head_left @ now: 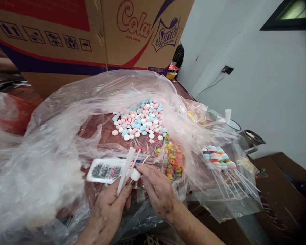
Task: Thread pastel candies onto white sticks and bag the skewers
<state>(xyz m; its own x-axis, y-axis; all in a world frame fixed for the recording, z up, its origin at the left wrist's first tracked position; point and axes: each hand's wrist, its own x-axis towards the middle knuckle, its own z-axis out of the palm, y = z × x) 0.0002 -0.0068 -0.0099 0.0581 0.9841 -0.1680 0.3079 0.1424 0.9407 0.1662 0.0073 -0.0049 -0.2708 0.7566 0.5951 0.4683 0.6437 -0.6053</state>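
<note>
Several white candy sticks (125,171) stand slanted in my left hand (109,200), whose thumb and fingers are closed round them. My right hand (160,190) is just to the right, its fingers pressed together at a white marshmallow (135,175) between the two hands. Part of that marshmallow is hidden by the fingers. Behind my left hand lies a white packet with a printed label (105,170). Pink, blue and white round candies (140,122) are heaped beyond the hands. Small coloured ring candies (172,158) lie to the right of them.
Clear plastic sheeting (53,143) surrounds the candies on the dark red table (97,136). On the right, a plastic bag holds finished candy skewers (219,158). A large cardboard box (97,58) stands at the back. A red bag (17,112) and part of another person's arm (1,64) appear at left.
</note>
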